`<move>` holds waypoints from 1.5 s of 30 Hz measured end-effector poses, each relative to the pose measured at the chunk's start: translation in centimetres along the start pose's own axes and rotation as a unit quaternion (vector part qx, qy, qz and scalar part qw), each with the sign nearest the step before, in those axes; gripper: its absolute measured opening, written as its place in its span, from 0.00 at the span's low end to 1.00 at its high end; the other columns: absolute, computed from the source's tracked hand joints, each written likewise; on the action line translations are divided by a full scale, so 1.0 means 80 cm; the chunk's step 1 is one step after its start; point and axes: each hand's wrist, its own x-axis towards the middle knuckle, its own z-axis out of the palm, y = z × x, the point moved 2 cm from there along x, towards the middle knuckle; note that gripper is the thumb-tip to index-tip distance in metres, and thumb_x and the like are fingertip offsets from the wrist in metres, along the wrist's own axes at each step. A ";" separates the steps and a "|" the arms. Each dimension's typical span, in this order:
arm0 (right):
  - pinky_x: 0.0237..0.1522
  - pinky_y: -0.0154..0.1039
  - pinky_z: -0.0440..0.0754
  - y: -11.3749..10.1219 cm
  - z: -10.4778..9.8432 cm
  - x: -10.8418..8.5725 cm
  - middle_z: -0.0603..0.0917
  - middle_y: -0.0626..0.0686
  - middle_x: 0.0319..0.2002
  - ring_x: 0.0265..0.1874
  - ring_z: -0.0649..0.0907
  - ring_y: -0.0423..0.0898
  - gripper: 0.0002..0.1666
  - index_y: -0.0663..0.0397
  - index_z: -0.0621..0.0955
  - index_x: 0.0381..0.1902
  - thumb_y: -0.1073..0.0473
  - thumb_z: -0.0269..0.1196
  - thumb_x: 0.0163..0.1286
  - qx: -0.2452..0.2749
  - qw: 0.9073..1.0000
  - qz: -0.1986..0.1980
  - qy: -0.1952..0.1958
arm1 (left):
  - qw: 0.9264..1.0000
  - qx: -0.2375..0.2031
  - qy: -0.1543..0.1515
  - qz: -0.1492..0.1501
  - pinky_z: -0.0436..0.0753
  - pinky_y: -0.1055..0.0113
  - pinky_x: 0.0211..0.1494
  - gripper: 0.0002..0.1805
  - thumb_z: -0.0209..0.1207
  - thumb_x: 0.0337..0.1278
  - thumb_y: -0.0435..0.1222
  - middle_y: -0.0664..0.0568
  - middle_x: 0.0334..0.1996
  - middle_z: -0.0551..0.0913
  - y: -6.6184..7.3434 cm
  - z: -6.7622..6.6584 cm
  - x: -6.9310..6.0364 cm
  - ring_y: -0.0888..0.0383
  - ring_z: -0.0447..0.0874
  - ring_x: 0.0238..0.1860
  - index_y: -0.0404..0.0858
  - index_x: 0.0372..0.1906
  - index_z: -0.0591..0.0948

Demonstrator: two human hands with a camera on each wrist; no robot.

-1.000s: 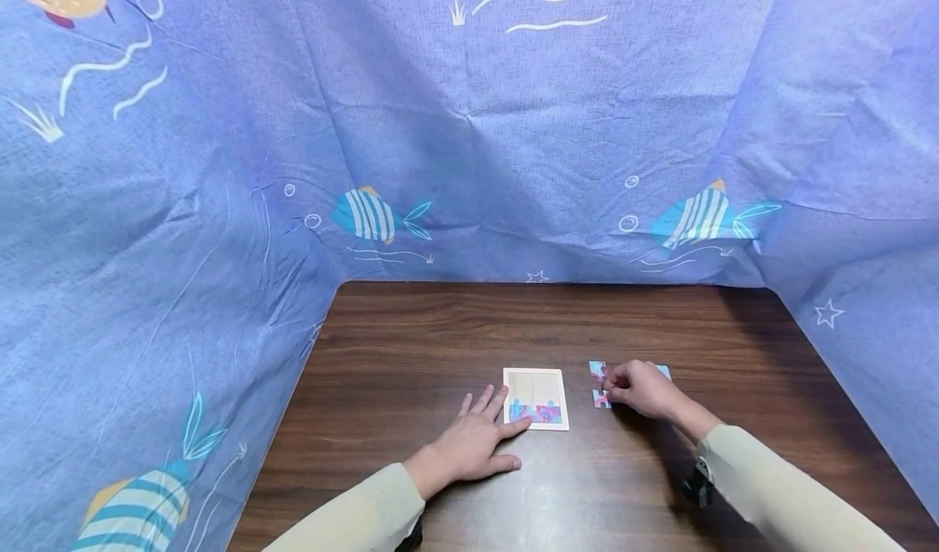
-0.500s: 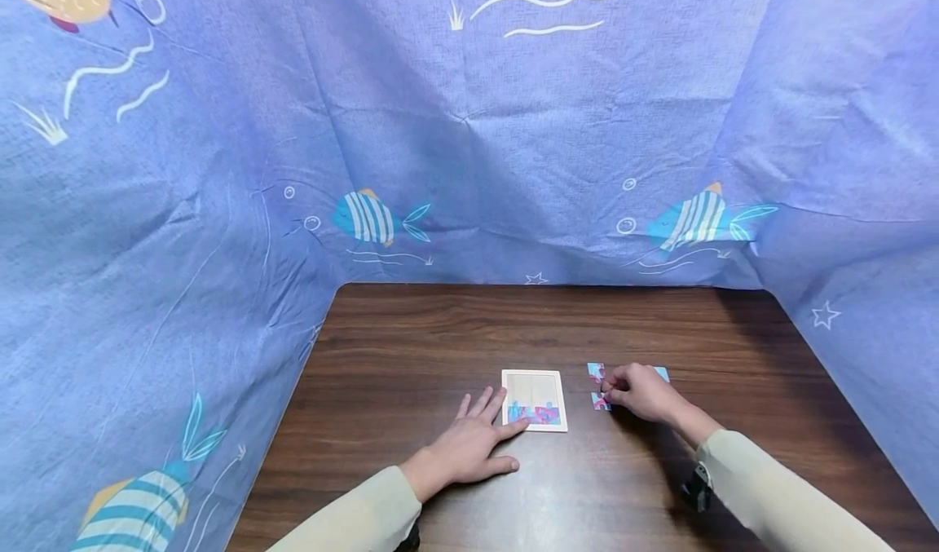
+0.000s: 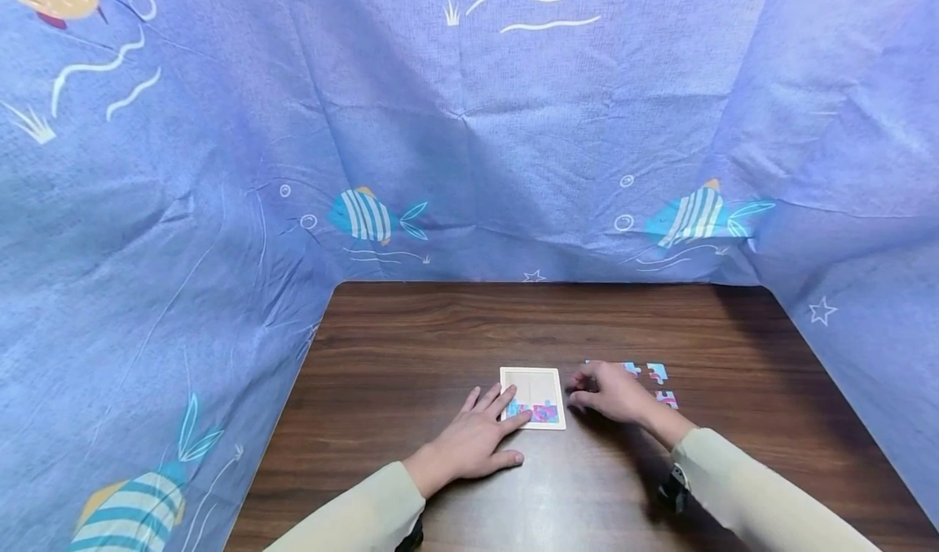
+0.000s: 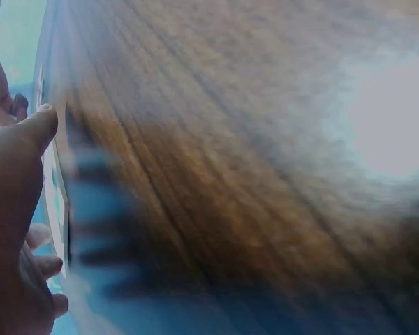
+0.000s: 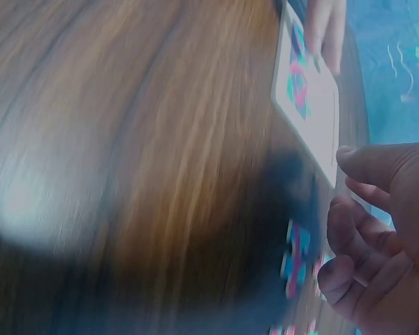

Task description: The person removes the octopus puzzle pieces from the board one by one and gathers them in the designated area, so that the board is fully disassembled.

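Note:
A small square puzzle tray (image 3: 533, 370) with a pale rim lies on the table. Joined jigsaw pieces (image 3: 546, 413) in blue and pink fill its near side. My left hand (image 3: 469, 444) rests with spread fingers on the tray's left side and near edge. Just right of the tray is my right hand (image 3: 616, 393), its fingers bent and thumb facing the index finger. In the right wrist view the thumb and fingers (image 5: 346, 220) are near the tray's corner, and no piece shows clearly between them. Loose jigsaw pieces (image 3: 658, 373) lie beside and partly behind that hand.
The dark wood table (image 3: 411, 324) reaches back to a blue fish-print cloth (image 3: 469, 169), which also hangs at both sides. Another loose jigsaw piece (image 3: 667, 398) lies right of the right hand. A dark strap (image 3: 675, 487) sits at the right cuff.
My right hand has moved left from over the loose pieces to the tray's right edge, uncovering pieces on the right. My left hand stays on the tray almost unchanged.

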 end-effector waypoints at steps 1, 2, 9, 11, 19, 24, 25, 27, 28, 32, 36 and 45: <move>0.35 0.35 0.77 -0.005 0.003 0.002 0.83 0.38 0.27 0.27 0.78 0.32 0.06 0.50 0.87 0.38 0.58 0.73 0.63 0.001 1.000 -0.004 -0.001 | 1.000 0.000 -0.002 0.000 0.61 0.36 0.76 0.37 0.50 0.69 0.66 0.43 0.82 0.56 0.000 -0.001 0.001 0.39 0.56 0.80 0.59 0.79 0.66; 0.36 0.35 0.78 -0.009 0.006 0.005 0.83 0.39 0.28 0.28 0.79 0.33 0.07 0.50 0.87 0.38 0.58 0.74 0.63 0.001 1.000 -0.008 0.000 | 1.000 0.001 -0.004 -0.001 0.61 0.36 0.76 0.37 0.50 0.69 0.66 0.43 0.82 0.56 0.000 -0.001 0.002 0.38 0.56 0.80 0.60 0.79 0.66; 0.39 0.37 0.80 -0.030 0.030 0.015 0.85 0.44 0.33 0.34 0.82 0.39 0.09 0.51 0.88 0.39 0.58 0.75 0.61 -0.002 0.999 -0.032 -0.015 | 1.000 -0.005 -0.026 -0.007 0.60 0.36 0.76 0.37 0.49 0.69 0.67 0.44 0.82 0.55 0.001 -0.002 0.005 0.36 0.55 0.80 0.61 0.79 0.65; 0.38 0.36 0.79 -0.032 0.035 0.017 0.85 0.44 0.32 0.33 0.81 0.39 0.10 0.51 0.88 0.39 0.59 0.75 0.60 -0.008 0.999 -0.035 -0.018 | 1.000 -0.006 -0.029 -0.008 0.60 0.36 0.76 0.38 0.49 0.69 0.67 0.44 0.82 0.56 0.002 -0.001 0.006 0.36 0.54 0.80 0.61 0.79 0.65; 0.36 0.35 0.78 -0.035 0.045 0.018 0.82 0.42 0.31 0.31 0.80 0.38 0.13 0.49 0.89 0.39 0.59 0.77 0.54 -0.041 0.999 -0.031 -0.018 | 0.999 -0.010 -0.041 -0.011 0.62 0.35 0.75 0.39 0.53 0.68 0.65 0.44 0.81 0.57 0.006 -0.002 0.006 0.36 0.53 0.80 0.60 0.80 0.63; 0.37 0.36 0.78 -0.037 0.047 0.017 0.82 0.43 0.32 0.31 0.80 0.39 0.15 0.49 0.89 0.39 0.59 0.78 0.52 -0.043 0.999 -0.023 -0.016 | 0.999 -0.015 -0.047 -0.014 0.63 0.36 0.75 0.38 0.53 0.68 0.65 0.44 0.82 0.57 0.007 -0.001 0.006 0.36 0.53 0.81 0.60 0.80 0.63; 0.37 0.36 0.79 -0.038 0.047 0.017 0.82 0.43 0.32 0.32 0.80 0.39 0.14 0.49 0.89 0.38 0.59 0.78 0.52 -0.045 0.999 -0.023 -0.014 | 0.999 -0.015 -0.046 -0.013 0.64 0.35 0.75 0.38 0.53 0.68 0.65 0.44 0.81 0.57 0.007 -0.001 0.007 0.36 0.53 0.80 0.60 0.80 0.63; 0.37 0.36 0.79 -0.039 0.047 0.016 0.82 0.44 0.33 0.32 0.80 0.40 0.14 0.49 0.89 0.38 0.59 0.79 0.52 -0.047 0.999 -0.017 -0.012 | 0.999 -0.012 -0.042 -0.012 0.65 0.35 0.74 0.38 0.54 0.68 0.64 0.43 0.81 0.58 0.007 -0.001 0.007 0.35 0.54 0.80 0.60 0.79 0.64; 0.37 0.37 0.79 -0.041 0.047 0.016 0.82 0.44 0.33 0.32 0.80 0.40 0.14 0.49 0.89 0.38 0.59 0.79 0.52 -0.046 0.999 -0.014 -0.012 | 0.999 -0.010 -0.039 -0.012 0.65 0.34 0.73 0.38 0.54 0.68 0.64 0.43 0.81 0.58 0.007 0.000 0.007 0.35 0.54 0.80 0.60 0.79 0.64; 0.37 0.37 0.78 -0.043 0.047 0.016 0.82 0.44 0.33 0.32 0.80 0.40 0.13 0.48 0.89 0.36 0.59 0.79 0.52 -0.044 0.999 -0.005 -0.011 | 0.999 -0.005 -0.034 -0.013 0.66 0.33 0.72 0.38 0.54 0.67 0.64 0.43 0.81 0.58 0.006 0.001 0.007 0.35 0.55 0.80 0.60 0.79 0.65; 0.38 0.38 0.79 -0.045 0.047 0.016 0.83 0.44 0.34 0.33 0.81 0.40 0.12 0.48 0.89 0.36 0.58 0.79 0.52 -0.047 0.999 -0.004 -0.013 | 0.999 -0.007 -0.033 -0.014 0.67 0.33 0.72 0.38 0.54 0.67 0.64 0.43 0.81 0.59 0.005 0.001 0.006 0.35 0.55 0.79 0.60 0.79 0.65; 0.39 0.41 0.80 -0.045 0.050 0.015 0.82 0.43 0.33 0.32 0.80 0.39 0.14 0.47 0.88 0.36 0.54 0.80 0.52 -0.069 0.997 0.013 -0.012 | 0.999 -0.013 -0.038 -0.022 0.66 0.35 0.73 0.38 0.55 0.67 0.64 0.44 0.81 0.59 0.007 -0.001 0.007 0.36 0.55 0.80 0.61 0.79 0.65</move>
